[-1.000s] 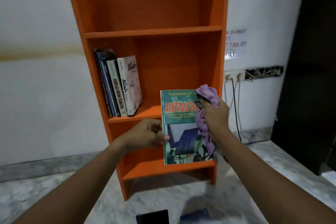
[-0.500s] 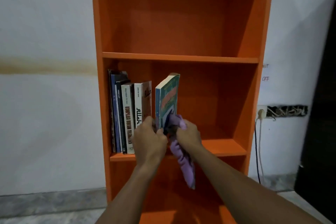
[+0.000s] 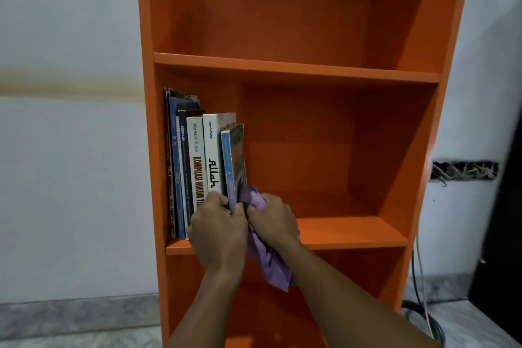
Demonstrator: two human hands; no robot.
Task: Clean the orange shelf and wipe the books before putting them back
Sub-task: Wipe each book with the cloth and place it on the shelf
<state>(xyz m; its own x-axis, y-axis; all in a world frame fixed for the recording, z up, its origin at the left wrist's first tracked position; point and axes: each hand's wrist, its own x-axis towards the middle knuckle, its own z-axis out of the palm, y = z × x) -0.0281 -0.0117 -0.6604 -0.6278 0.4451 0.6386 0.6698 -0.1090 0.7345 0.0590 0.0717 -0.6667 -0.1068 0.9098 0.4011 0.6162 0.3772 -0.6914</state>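
Orange shelf (image 3: 296, 68) stands against a pale wall (image 3: 70, 150), seen from the front; the top compartment holds nothing visible, and the middle one carries a row of books packed against its left side. Blue-spined book (image 3: 229, 167) is the rightmost of that row, upright on the middle board, its spine facing you and its left face touching the white book (image 3: 212, 150) marked "Allah". Left of that come a white spine reading "KOMPILASI HUKUM" (image 3: 195, 150), a dark book (image 3: 183, 150), a blue book (image 3: 175, 150) and a brown patterned one (image 3: 169, 164) hard against the side panel. Your left hand (image 3: 217, 232) is clamped on the lower part of the blue-spined book, fingers curled round its spine with the thumb on the right; the hand hides the book's foot, so contact with the board cannot be confirmed. Your right hand (image 3: 272, 219) is closed round a purple cloth (image 3: 271, 265), bunched against the book's right cover low down, the loose end hanging below the wrist in front of the board's edge. The two hands touch. Rest of the middle board, to the right, is bare orange. On the wall at right: a ragged opening with wires (image 3: 463, 171) and a cable (image 3: 421, 277) dropping to the marbled floor (image 3: 56, 342).
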